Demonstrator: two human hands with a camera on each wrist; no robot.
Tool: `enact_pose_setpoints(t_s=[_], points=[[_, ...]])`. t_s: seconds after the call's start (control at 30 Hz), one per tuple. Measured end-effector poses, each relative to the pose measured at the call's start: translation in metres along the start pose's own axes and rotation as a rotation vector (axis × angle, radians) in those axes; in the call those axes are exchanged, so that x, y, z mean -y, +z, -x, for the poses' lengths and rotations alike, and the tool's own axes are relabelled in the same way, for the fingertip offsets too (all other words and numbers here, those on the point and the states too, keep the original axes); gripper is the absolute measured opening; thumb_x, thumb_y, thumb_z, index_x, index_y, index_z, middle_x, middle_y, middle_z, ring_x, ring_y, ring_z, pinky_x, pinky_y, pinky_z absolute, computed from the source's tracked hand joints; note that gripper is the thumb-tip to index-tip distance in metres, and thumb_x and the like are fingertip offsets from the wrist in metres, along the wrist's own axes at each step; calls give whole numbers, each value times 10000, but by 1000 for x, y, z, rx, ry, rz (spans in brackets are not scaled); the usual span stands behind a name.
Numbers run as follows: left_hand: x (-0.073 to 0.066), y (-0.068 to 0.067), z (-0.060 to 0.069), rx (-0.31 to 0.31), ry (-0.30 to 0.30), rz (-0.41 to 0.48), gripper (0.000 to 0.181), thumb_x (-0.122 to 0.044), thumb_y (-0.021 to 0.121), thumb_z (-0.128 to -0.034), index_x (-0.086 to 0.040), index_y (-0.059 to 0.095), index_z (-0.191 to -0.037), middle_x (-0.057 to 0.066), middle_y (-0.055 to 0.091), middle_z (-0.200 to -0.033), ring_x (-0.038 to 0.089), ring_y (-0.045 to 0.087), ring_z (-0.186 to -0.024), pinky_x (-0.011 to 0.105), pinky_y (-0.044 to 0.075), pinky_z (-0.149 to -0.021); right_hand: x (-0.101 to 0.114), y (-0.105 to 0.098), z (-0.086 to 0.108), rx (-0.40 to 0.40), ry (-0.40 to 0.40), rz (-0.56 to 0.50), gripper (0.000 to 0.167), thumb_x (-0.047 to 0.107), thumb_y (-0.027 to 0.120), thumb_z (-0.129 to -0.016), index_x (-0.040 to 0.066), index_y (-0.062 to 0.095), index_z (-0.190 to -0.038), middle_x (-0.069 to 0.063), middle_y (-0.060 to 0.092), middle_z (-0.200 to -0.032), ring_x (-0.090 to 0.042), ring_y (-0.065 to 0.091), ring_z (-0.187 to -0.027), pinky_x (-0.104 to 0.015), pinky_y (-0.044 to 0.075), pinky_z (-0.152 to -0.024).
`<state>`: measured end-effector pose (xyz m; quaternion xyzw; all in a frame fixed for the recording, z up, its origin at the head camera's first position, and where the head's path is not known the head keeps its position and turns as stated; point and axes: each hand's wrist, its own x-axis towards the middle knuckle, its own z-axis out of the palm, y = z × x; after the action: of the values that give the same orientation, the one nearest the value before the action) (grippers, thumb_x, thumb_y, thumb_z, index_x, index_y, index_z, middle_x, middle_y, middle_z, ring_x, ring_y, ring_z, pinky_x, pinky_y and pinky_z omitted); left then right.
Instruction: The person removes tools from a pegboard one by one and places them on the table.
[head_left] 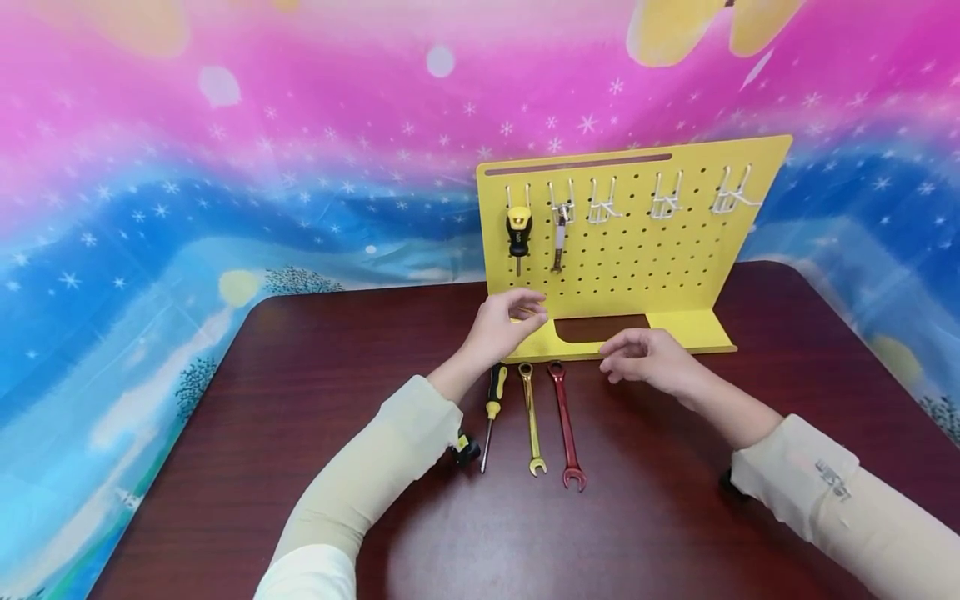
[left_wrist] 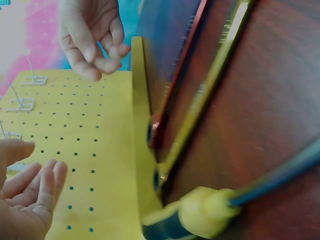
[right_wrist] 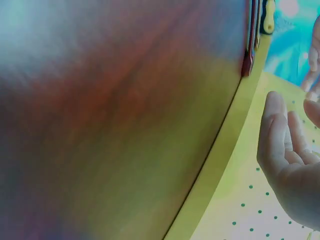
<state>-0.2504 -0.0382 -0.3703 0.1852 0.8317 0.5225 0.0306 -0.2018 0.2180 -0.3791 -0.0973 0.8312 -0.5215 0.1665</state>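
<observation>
Where the left hand (head_left: 504, 323) hovers: middle of the frame, in front of the lower left part of the yellow pegboard (head_left: 622, 271), fingers loosely bent, holding nothing.
Right hand (head_left: 651, 360): right of center, near the pegboard's front edge, fingers relaxed and loosely bent, likewise holding nothing.
Tools: just below center, side by side on the dark brown table (head_left: 337, 375), a long screwdriver (head_left: 492, 408), a gold wrench (head_left: 532, 421) and a red wrench (head_left: 567, 429).
White hooks (head_left: 664, 206): upper right; a stubby black-and-yellow screwdriver (head_left: 518, 233) and a small wrench (head_left: 559, 242) hang from the two leftmost.
Backdrop (head_left: 337, 167): pink and blue with snowflakes, across the top.
</observation>
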Motion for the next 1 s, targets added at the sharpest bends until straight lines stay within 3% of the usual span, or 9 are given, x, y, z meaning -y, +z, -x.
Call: enact_pose_setpoints(t_s=[0.2, 0.43, 0.63, 0.83, 1.0], points=[[-11, 6, -10, -63, 63, 62, 355, -151, 640, -973, -51, 623, -1313, 99, 701, -1204, 225, 666, -1117, 306, 547, -941, 2, -7, -14, -94, -31, -33, 400, 137, 644, -964, -117, 554, -1259, -98, 742, -1003, -105, 715, -832, -297, 591, -838], [-26, 12, -20, -126, 98, 110, 366, -160, 637, -975, -61, 606, -1326, 110, 651, -1313, 216, 639, -1181, 391, 534, -997, 8, -11, -31, -191, -73, -12, 398, 173, 641, -974, -82, 562, -1269, -90, 733, -1053, -131, 729, -874, -304, 591, -846], [-28, 10, -28, -143, 97, 102, 404, -156, 627, -980, -92, 559, -1373, 71, 590, -1401, 202, 599, -1256, 363, 523, -1016, 13, -9, -45, -265, -85, 18, 409, 205, 631, -982, -48, 571, -1298, -185, 677, -1141, -26, 700, -816, -335, 585, -870], [-30, 8, -30, -145, 113, 116, 475, -149, 610, -988, -121, 484, -1446, 31, 527, -1472, 164, 531, -1342, 338, 499, -1047, 16, -8, -55, -302, -74, 26, 435, 260, 621, -990, 2, 569, -1336, -209, 629, -1228, -77, 695, -896, -384, 567, -933], [-36, 5, -33, -158, 168, 132, 489, -124, 583, -998, -112, 452, -1469, 55, 509, -1486, 167, 501, -1371, 374, 471, -1081, 15, -6, -64, -332, -101, 5, 442, 239, 624, -988, 11, 557, -1361, -195, 618, -1269, -82, 691, -918, -283, 573, -887]])
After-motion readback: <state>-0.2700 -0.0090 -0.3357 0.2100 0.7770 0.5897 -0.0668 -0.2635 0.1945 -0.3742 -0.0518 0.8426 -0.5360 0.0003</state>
